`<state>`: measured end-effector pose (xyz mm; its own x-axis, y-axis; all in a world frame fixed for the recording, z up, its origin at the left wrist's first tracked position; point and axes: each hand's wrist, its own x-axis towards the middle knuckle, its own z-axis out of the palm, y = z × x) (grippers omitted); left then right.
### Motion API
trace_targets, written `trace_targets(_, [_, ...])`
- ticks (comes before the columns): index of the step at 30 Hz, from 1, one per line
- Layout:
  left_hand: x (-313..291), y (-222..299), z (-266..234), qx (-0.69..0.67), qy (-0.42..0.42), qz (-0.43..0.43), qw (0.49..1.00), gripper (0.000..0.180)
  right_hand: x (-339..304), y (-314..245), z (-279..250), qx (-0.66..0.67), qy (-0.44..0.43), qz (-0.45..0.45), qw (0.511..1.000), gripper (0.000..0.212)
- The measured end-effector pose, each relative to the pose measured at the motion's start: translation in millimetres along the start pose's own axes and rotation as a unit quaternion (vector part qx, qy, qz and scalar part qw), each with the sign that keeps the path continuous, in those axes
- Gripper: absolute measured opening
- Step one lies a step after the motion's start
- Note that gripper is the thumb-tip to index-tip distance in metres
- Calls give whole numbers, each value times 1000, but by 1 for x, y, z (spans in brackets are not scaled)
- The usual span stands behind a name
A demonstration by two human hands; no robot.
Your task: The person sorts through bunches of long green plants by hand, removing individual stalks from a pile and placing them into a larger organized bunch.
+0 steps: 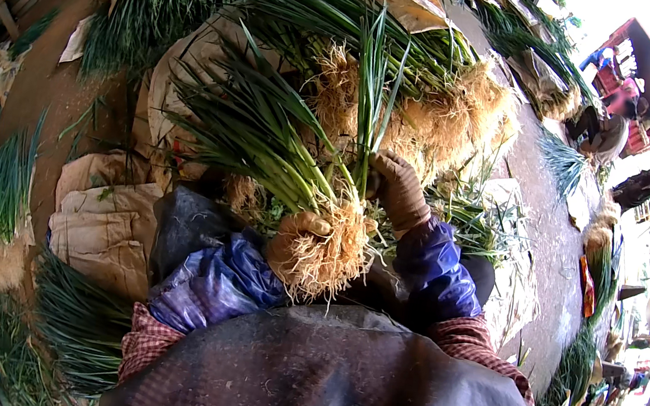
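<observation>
Heaped green onions crowd every side; left hand and right hand grip 1 rooted bunch tightly.

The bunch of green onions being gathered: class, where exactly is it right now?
In the head view it sits at centre frame, the bunch of green onions gripped near its roots by the left hand, with the right hand just right of its stalks, before the big pile.

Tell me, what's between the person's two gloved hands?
In the head view, the bunch of green onions fills the gap: the left hand grips its roots, the right hand holds stalks.
</observation>
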<state>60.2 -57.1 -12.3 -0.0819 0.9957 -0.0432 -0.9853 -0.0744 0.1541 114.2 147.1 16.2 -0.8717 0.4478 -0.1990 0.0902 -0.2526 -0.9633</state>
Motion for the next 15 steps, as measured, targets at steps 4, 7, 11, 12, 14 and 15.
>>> trace_targets(4, [-1,3,0,-54,-31,-10,998,54,-13,-7,4,123,-12,-43,991,17])
trace_targets(7, [-3,3,1,-70,-25,30,997,58,-23,-16,-5,94,-24,-110,989,23])
trace_targets(11, [-3,4,-7,-38,-36,-6,999,58,-13,-15,2,-22,-4,-5,1000,44])
trace_targets(12, [-3,2,-6,-23,-26,-9,999,58,-6,-7,4,-7,-12,59,998,36])
trace_targets(14, [-2,2,-5,-17,3,-20,1000,57,2,-1,14,36,-17,42,998,28])
trace_targets(15, [-2,2,-3,-19,-13,-11,1000,58,-3,-5,17,19,17,17,1000,26])
